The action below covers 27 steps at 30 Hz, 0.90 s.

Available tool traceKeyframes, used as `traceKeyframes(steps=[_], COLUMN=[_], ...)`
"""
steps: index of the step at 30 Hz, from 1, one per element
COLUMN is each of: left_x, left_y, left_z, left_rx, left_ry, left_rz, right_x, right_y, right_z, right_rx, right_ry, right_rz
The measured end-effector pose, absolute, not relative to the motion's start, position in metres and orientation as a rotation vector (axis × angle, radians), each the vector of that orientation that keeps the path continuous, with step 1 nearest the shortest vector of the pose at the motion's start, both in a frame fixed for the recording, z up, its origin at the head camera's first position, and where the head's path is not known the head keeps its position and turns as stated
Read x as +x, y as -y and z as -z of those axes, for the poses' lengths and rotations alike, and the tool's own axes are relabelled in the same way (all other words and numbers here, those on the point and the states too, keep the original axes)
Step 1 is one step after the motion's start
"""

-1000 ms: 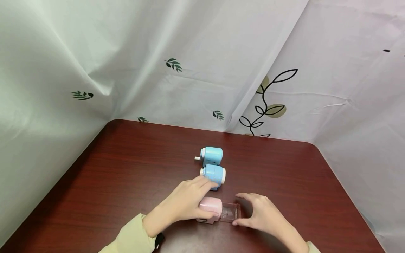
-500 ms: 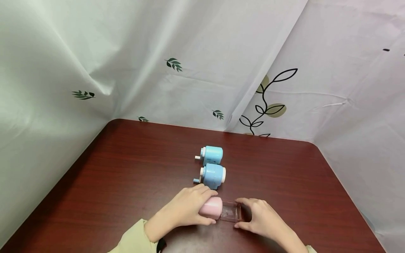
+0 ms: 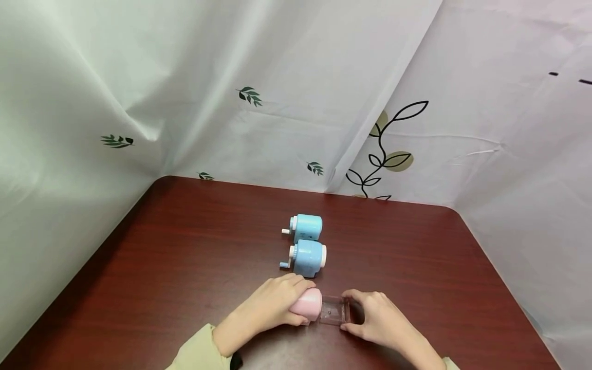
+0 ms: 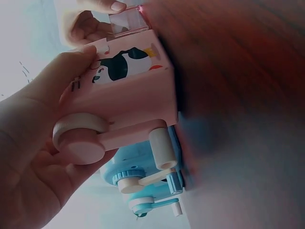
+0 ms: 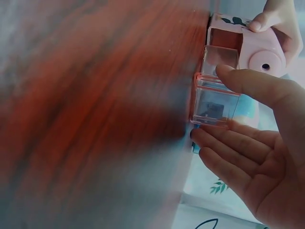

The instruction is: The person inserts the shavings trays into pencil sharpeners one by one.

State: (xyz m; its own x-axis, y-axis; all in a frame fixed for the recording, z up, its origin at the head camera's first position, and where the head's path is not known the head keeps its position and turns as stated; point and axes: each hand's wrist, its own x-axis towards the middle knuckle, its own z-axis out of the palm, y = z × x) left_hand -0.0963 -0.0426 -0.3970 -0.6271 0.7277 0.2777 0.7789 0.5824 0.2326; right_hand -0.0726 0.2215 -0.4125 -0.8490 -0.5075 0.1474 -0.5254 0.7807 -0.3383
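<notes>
My left hand (image 3: 273, 304) grips a pink crank pencil sharpener (image 3: 310, 304) from its crank side, thumb and fingers on opposite sides. A cartoon picture decorates the sharpener's side in the left wrist view, where the crank handle (image 4: 163, 147) also shows. From its other end a clear pinkish shavings drawer (image 5: 217, 102) sticks far out, close over the dark red table. The thumb and fingertips of my right hand (image 3: 381, 316) pinch the drawer's outer end. Its remaining fingers are extended in the right wrist view.
Just beyond the pink sharpener stands a blue crank sharpener (image 3: 309, 258). Behind that is a lighter blue one (image 3: 309, 227), its crank also to the left. White cloth with leaf prints (image 3: 208, 92) hangs around the table (image 3: 222, 221).
My left hand has slid down away from the blue sharpener, uncovering its crank. The pink sharpener's printed side has turned from view. My right fingertips have drawn in on the drawer.
</notes>
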Motion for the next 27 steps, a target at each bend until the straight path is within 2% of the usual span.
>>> traceKeyframes(steps=[27], left_x=[-0.099], left_y=[0.045], left_z=[0.404], left_rx=[-1.304], left_ry=[2.515], left_rz=[0.508], right_x=[-0.079], right_y=[-0.204], right_z=[0.418], right_rx=[0.981], right_ry=[2.846], right_rz=[-0.682])
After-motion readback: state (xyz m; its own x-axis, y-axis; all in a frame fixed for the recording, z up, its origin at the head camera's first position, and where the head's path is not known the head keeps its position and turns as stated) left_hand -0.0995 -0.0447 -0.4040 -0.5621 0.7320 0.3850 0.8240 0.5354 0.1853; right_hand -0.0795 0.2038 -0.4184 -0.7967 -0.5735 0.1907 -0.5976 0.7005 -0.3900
